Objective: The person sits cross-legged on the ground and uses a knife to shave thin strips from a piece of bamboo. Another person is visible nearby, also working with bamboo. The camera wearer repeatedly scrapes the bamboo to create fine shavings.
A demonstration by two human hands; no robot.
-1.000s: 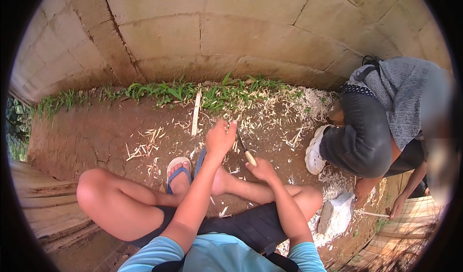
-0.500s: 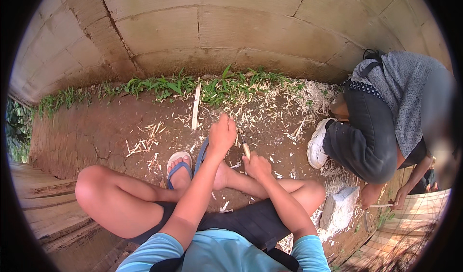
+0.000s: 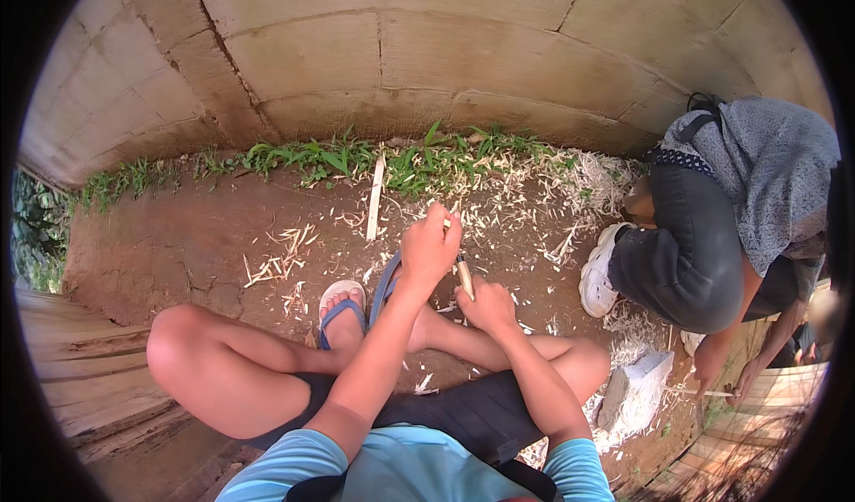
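My left hand (image 3: pixel 430 245) is closed around a pale wood piece (image 3: pixel 447 223); only a small end shows at its fingertips, and the rest is hidden. Just right and nearer to me, my right hand (image 3: pixel 488 305) grips a knife (image 3: pixel 465 277) by its light wooden handle. The knife's dark blade points away from me, close beside the left hand, and is mostly hidden. Below both hands are my crossed legs, with blue-strapped flip-flops (image 3: pixel 342 313) on the feet.
A pale wooden strip (image 3: pixel 375 197) lies near the grass (image 3: pixel 329 158) along the block wall (image 3: pixel 499 48). Shavings (image 3: pixel 283 254) litter the dirt. At right another person (image 3: pixel 695 244) crouches, hands on a thin strip, beside a whitish stone block (image 3: pixel 634 390). Planks (image 3: pixel 85 368) lie at left.
My view has shifted slightly, moving the scene right in the picture. The left hand has turned a little, and the pale piece's end now shows at its fingers. Both hands keep their grip.
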